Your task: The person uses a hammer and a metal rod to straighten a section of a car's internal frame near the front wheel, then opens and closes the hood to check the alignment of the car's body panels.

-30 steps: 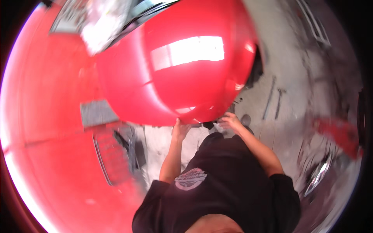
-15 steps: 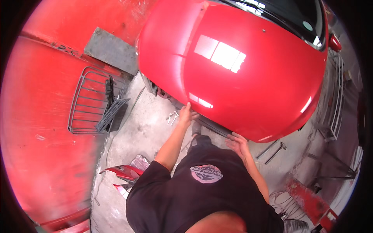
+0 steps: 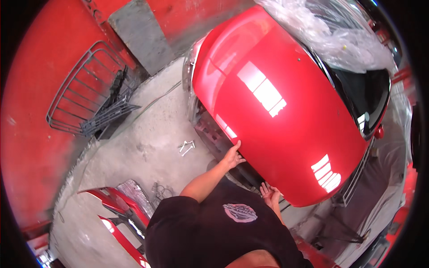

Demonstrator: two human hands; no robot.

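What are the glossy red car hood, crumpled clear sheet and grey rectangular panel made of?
Glossy red car hood: probably painted metal; crisp reflections.
Crumpled clear sheet: apparently thin shiny plastic film; translucent wrinkles.
Matte grey rectangular panel: metal or board, can't tell; mottled surface.

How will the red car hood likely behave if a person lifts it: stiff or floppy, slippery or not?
The red hood is probably stiff: its broad curve shows no sagging. Its glossy, mirror-like surface may be slippery. It is much wider than the gap between the left hand and right hand, so it might feel unwieldy.
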